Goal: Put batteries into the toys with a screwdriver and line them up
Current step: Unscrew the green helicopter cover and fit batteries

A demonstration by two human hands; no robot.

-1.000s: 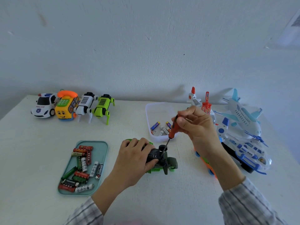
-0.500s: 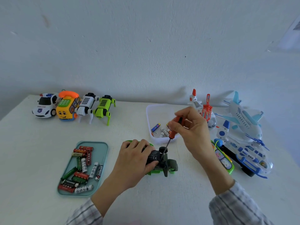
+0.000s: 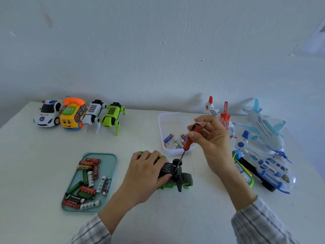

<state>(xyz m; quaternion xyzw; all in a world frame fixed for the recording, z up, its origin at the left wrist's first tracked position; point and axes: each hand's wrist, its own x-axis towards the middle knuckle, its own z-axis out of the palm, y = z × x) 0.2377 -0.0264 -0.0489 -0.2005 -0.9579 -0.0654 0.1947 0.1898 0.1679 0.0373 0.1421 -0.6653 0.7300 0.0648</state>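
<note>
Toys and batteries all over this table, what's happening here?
A person is working on a green toy lying in the middle of the table. The left hand grips it steady while the right hand pinches a red screwdriver, its tip down at the toy's black underside. Four toys stand in a row at the back left. Batteries lie in a teal tray and a clear tub. More toys, planes among them, wait on the right.

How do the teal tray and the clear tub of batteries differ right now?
The teal tray is flat, opaque and holds many larger red, green and white batteries; the clear tub is deeper, see-through and holds only a few smaller ones. The tray lies left of the hands, the tub behind the screwdriver. Both rest on the table.
</note>
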